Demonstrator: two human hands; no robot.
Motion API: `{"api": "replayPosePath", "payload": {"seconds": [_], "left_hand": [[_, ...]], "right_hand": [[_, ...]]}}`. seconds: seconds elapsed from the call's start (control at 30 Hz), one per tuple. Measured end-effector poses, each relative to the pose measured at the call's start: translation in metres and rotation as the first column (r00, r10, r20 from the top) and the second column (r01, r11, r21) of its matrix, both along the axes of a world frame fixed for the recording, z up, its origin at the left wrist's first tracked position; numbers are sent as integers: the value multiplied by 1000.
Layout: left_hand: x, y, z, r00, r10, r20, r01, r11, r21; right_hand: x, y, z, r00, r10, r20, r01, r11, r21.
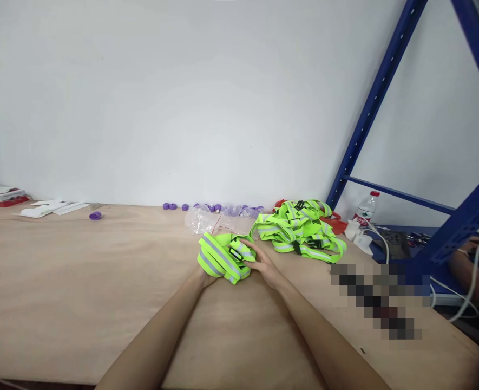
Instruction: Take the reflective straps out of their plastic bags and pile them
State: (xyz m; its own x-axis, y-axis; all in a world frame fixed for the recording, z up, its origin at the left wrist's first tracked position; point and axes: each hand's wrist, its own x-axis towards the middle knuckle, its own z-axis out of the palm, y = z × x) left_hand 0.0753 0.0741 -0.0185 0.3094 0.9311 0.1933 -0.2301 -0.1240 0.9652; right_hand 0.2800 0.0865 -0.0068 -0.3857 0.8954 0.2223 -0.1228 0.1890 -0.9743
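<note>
My head camera looks forward and down across the wooden table (pixel 80 281) toward the white wall (pixel 182 97).

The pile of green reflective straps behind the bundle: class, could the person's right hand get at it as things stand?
Probably yes. The right hand rests on the folded strap bundle, and the pile of green reflective straps lies just beyond it on the table with nothing between them. The hand would first have to let go of the bundle.

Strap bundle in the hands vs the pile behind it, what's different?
The bundle is folded compact and held between the left hand and right hand; the pile lies loose and untouched on the table. The bundle is smaller; the pile spreads wider, nearer the wall. Both are neon yellow-green with grey reflective stripes and black buckles.
</note>
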Motion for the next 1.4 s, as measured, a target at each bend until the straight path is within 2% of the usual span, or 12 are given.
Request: {"api": "replayPosePath", "payload": {"seconds": [0.1, 0.27, 0.4, 0.57, 0.63, 0.77, 0.87, 0.93, 1.0, 1.1, 1.2, 1.4], "left_hand": [[2, -1, 10, 989, 47, 142, -36, 996, -79], [7, -1, 15, 992, 54, 115, -40, 992, -116], [5, -6, 13, 996, -18, 93, 26, 996, -89], [0, -6, 15, 983, -98, 153, 117, 986, -120], [-1, -1, 16, 979, -29, 201, 59, 988, -143], [-10, 6, 14, 945, 292, 148, -264, 947, -185], [-19, 5, 16, 916, 389, 99, -370, 914, -166], [-24, 0, 21, 928, 371, 42, -368, 927, -70], [-25, -5, 28, 938, 332, -98, -317, 937, 146], [-27, -10, 36, 900, 315, -303, -168, 889, 426], [-32, -10, 38, 864, 314, -394, -103, 876, 472], [-34, -9, 37, 743, 574, -345, -400, 793, 459]], "right_hand": [[0, 0, -1, 997, 82, -9, -82, 996, -47], [-7, 2, -6, 999, -17, -31, 16, 999, -37], [-11, -3, -4, 999, -44, 14, 45, 998, -34], [-12, 2, -9, 958, -275, -76, 266, 957, -115], [-12, 5, -12, 931, -336, -143, 311, 935, -169], [-11, 7, -13, 895, -371, -247, 293, 907, -301], [-10, 6, -10, 860, -388, -332, 278, 901, -332], [-9, 8, -8, 828, -421, -372, 311, 895, -321], [-8, 10, -8, 793, -471, -385, 362, 874, -325], [-6, 15, -11, 776, -492, -394, 373, 862, -342], [-2, 19, -14, 774, -489, -402, 364, 863, -350], [-1, 16, -11, 772, -501, -392, 413, 863, -291]]}}
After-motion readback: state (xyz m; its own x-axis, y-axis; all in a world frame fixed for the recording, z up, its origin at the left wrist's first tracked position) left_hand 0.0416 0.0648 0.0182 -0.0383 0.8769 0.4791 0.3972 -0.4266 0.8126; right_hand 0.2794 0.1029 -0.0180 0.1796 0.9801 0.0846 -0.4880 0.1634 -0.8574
